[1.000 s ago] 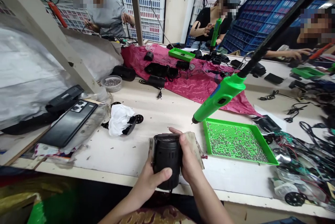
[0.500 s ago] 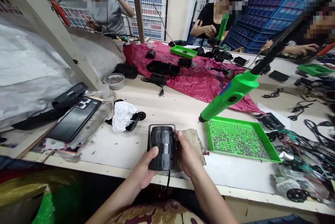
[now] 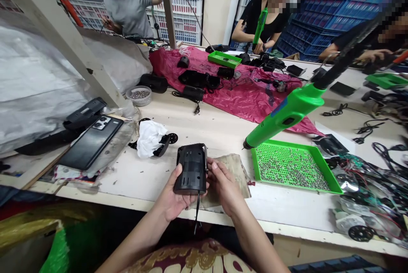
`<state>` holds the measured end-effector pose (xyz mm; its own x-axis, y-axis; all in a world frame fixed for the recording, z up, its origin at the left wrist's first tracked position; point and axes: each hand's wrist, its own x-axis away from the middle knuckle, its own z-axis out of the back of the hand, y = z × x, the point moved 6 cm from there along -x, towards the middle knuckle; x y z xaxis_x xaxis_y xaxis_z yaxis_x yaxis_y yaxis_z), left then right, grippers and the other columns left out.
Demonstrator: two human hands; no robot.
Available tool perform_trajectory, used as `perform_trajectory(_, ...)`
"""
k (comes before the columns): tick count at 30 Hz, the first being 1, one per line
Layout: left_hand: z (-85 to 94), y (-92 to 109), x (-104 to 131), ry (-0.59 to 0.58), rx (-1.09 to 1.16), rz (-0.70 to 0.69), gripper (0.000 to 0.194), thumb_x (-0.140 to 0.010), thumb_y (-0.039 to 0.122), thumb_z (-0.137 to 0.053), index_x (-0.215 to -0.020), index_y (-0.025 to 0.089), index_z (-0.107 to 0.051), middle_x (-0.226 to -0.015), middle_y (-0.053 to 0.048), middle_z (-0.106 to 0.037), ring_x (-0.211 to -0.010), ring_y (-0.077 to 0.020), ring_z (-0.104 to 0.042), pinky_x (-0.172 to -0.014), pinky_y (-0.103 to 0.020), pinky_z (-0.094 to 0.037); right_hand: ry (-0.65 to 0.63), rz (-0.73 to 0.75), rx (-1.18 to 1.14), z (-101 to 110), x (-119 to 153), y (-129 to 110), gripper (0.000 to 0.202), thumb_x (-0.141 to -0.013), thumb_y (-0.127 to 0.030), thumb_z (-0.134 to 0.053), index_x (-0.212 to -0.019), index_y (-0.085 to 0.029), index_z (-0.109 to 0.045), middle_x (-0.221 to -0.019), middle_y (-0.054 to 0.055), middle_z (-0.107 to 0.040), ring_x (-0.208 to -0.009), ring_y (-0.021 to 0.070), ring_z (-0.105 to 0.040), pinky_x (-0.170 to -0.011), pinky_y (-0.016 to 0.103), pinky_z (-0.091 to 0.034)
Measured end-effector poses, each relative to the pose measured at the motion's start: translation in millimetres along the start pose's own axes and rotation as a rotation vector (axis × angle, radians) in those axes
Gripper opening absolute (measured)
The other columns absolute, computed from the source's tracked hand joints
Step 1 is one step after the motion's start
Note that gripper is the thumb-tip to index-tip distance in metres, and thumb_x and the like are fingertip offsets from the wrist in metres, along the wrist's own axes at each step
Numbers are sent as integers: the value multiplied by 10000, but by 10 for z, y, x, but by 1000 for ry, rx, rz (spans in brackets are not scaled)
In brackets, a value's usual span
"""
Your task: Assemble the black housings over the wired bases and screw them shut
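A black plastic housing [image 3: 190, 169] with narrow slots, a bent metal handle and a cord hanging from its lower end is held above the table's near edge. My left hand [image 3: 174, 196] is closed around its left side and underside, thumb on the upper face. On the other side, my right hand [image 3: 225, 186] has its curled fingers against the housing's right edge, by the handle; part of the grip is hidden. Beneath lies a worn cloth-like pad [image 3: 237, 171]. A green electric screwdriver [image 3: 283, 118] hangs to the right, its tip over the near-left corner of a green screw tray [image 3: 296, 166].
At left are a phone [image 3: 91, 143], a tub of small metal parts [image 3: 140, 95] and a black wheeled part under white wrapping [image 3: 151, 139]. Wired parts [image 3: 357, 205] crowd the right. Pink plastic sheeting [image 3: 229, 98] lies behind, with co-workers beyond.
The housing has been turned in my hands, showing a different face with screw holes, its handle now on the right. My left hand has shifted further under it.
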<state>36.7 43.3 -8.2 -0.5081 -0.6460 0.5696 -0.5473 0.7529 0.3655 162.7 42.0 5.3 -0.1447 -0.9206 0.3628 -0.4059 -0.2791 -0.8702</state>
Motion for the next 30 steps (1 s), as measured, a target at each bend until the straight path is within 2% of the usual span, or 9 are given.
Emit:
perform_trajectory(3,1,-19,38,53,-10,-23,511,-792,501,-663,-1018,43,-670,-945,-159,-757,-829,-271,-729,-748,-352,-583,150,230,67,141,105,-152,390,-807,-506,-631,-1063,-211,-637,-1032,83,-673,-942,215,-642,-882,428,-504)
perform_trajectory(7,29,-57,87,143,-57,-73,508,-767,418,-723,-1128,80,-606,-1045,-157,-737,-958,-276,-702,-777,-342,-573,380,612,174,402,327,-578,394,-838,-499,-600,-1166,-290,-539,-1246,56,-518,-1190,205,-493,-1052,431,-367)
perform_trajectory(11,19,-76,89,160,-98,-135,604,-667,413,-811,-1151,127,-590,-1173,-147,-690,-1137,-305,-618,-865,-372,-550,294,781,330,397,207,-1101,686,-799,-703,-494,-1333,-279,-420,-1375,105,-429,-1283,264,-417,-1062,493,-327)
perform_trajectory(13,11,-78,86,160,-126,-164,653,-620,440,-837,-1149,144,-592,-1198,-143,-677,-1182,-319,-585,-909,-393,-530,248,791,348,335,44,-1338,788,-749,-814,-404,-1304,-257,-450,-1243,115,-522,-1190,277,-488,-1005,502,-369)
perform_trajectory(16,-8,-90,92,146,-161,-191,723,-582,500,-841,-1165,153,-590,-1207,-149,-669,-1206,-335,-561,-942,-424,-505,186,749,277,190,-162,-1582,794,-745,-855,-284,-1173,-240,-545,-1004,87,-601,-986,255,-580,-846,454,-455)
perform_trajectory(19,-38,-103,108,121,-169,-211,822,-535,524,-856,-1216,169,-564,-1233,-158,-651,-1213,-353,-550,-941,-453,-494,115,667,183,46,-223,-1646,761,-733,-846,-343,-1100,-225,-585,-838,49,-596,-806,221,-591,-688,377,-465)
perform_trajectory(23,-76,-99,118,84,-177,-244,839,-544,539,-845,-1244,180,-553,-1284,-176,-610,-1220,-372,-532,-922,-472,-489,59,667,196,54,-93,-1599,701,-711,-811,-461,-1099,-242,-590,-822,25,-595,-744,198,-579,-607,327,-444)
perform_trajectory(27,-90,-93,112,46,-204,-268,813,-580,541,-825,-1257,177,-559,-1284,-175,-602,-1222,-375,-518,-915,-462,-485,25,777,273,192,120,-1537,719,-640,-804,-577,-1091,-244,-587,-857,38,-622,-858,248,-619,-710,401,-480)
perform_trajectory(30,-84,-92,113,52,-229,-294,822,-597,537,-816,-1289,188,-539,-1263,-152,-618,-1224,-360,-513,-935,-448,-472,47,836,313,196,278,-1484,569,-696,-586,-716,-1119,-237,-567,-834,16,-636,-857,224,-620,-847,449,-454)
